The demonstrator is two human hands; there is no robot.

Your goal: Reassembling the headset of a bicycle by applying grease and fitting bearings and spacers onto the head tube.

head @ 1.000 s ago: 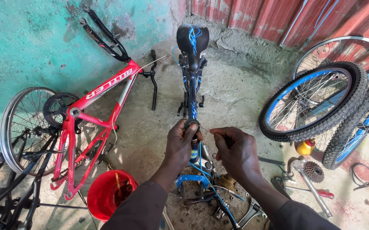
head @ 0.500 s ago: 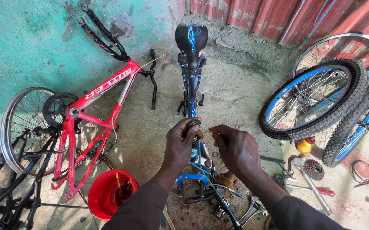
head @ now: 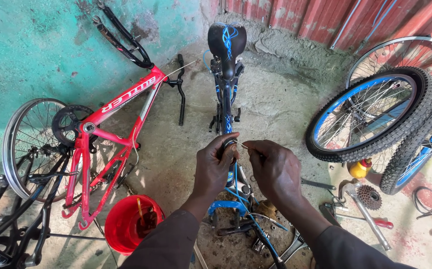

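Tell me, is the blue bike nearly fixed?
Not nearly, it seems. Done: the upside-down blue and black bicycle frame stands on its saddle with no wheels. In hand: the left hand grips a round black part on the frame while the right hand pinches a thin wire beside it. Left: the blue-rimmed knobbly wheels lean by the red metal wall, and the grey toothed cog set lies loose.

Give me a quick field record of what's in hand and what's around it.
left hand: gripping a round part on the blue frame
right hand: pinching a thin wire at that part
frame pose: upside down, black saddle on the ground
left side: red frame, red bucket
right side: blue-rimmed wheels, cog cluster, yellow bottle
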